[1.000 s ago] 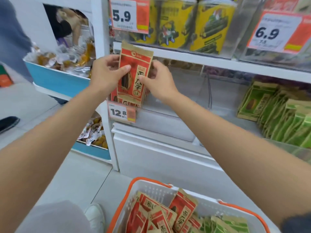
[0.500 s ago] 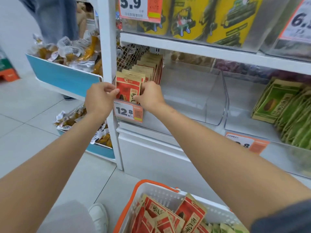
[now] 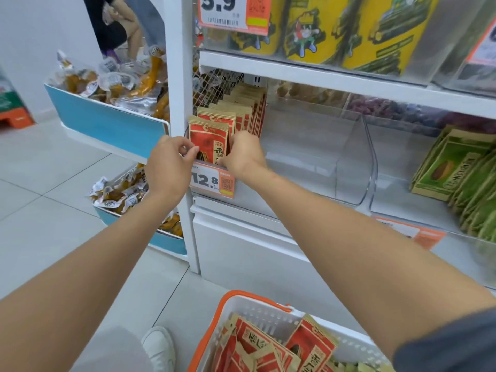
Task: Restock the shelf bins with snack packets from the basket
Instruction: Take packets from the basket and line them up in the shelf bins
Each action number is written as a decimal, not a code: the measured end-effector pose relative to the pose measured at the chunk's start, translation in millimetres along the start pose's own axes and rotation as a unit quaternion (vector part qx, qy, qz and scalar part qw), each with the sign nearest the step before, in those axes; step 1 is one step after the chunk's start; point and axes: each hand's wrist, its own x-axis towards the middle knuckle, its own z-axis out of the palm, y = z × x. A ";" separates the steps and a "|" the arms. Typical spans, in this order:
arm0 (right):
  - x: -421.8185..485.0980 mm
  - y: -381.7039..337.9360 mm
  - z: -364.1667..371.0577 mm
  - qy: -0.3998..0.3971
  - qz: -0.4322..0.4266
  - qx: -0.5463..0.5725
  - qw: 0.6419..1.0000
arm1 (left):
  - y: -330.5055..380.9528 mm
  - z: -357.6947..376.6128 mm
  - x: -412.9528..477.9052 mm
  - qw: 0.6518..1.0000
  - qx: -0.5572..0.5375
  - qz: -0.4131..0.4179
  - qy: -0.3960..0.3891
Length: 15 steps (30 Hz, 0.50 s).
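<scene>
**Red packet held at the front of the bin**

The red packet (image 3: 208,140) stands upright at the very front of the clear bin (image 3: 349,162) on the middle shelf. It heads a row of matching packets (image 3: 241,111) that runs back toward a wire mesh. The left hand (image 3: 167,167) has its grip closed on the packet's left edge, pinching it between thumb and fingertips. The right hand (image 3: 243,154) has its grip closed on the right edge, fingers curled down beside the packet. Both hands sit just above the price tag (image 3: 212,181) reading 12.8, fixed to the bin's front.

In the next bin to the right lean green packets (image 3: 451,167). On the shelf above stand yellow tubs (image 3: 375,30). Left of the white shelf post, a blue tray (image 3: 107,122) is heaped with wrapped snacks, with another below it. Down near the person's feet, a white basket (image 3: 257,310) with an orange handle holds more loose red packets (image 3: 308,345), tumbled at angles. A white shoe (image 3: 159,347) rests on the tiled floor just left of the basket.
</scene>
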 end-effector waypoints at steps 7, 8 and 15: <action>-7.2 2.1 -12.6 -0.046 0.026 0.055 0.997 | 3.1 -1.4 -3.4 1.000 -0.001 -0.011 -0.013; -10.4 3.2 -14.8 -0.036 0.029 0.077 0.996 | 4.1 -2.0 -4.7 1.000 -0.003 -0.011 -0.014; -57.8 30.7 -37.7 0.118 -0.077 0.120 0.983 | 26.3 -10.9 -37.2 0.999 -0.020 0.021 -0.020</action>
